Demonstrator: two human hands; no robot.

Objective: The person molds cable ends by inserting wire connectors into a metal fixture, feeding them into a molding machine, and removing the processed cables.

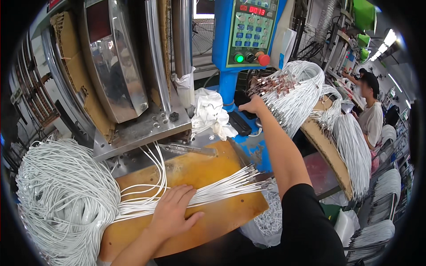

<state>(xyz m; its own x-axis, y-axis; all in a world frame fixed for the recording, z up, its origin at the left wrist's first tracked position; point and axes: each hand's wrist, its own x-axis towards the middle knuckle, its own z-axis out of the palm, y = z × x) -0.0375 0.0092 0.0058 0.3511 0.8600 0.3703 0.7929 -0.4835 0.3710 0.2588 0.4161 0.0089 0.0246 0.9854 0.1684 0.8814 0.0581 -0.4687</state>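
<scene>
My left hand (175, 213) lies with fingers spread on a bundle of white cables (213, 191), pressing it against an orange-brown board (213, 224). The cables' metal-tipped ends fan out to the right of that hand. A few strands loop up from the bundle to the metal press plate (146, 139). My right arm stretches forward, and my right hand (253, 105) is beside the blue post of the control panel, close to a dark object (242, 98). Most of its fingers are hidden, so a grip cannot be made out. Just below it sits a black box-shaped thing (239, 124).
A large coil of white cable (66, 199) fills the left side. The blue control panel (250, 35) stands ahead, by a crumpled white cloth (211, 113). More cable bundles (301, 93) hang over cardboard (328, 155) at right. A person (370, 111) works farther off.
</scene>
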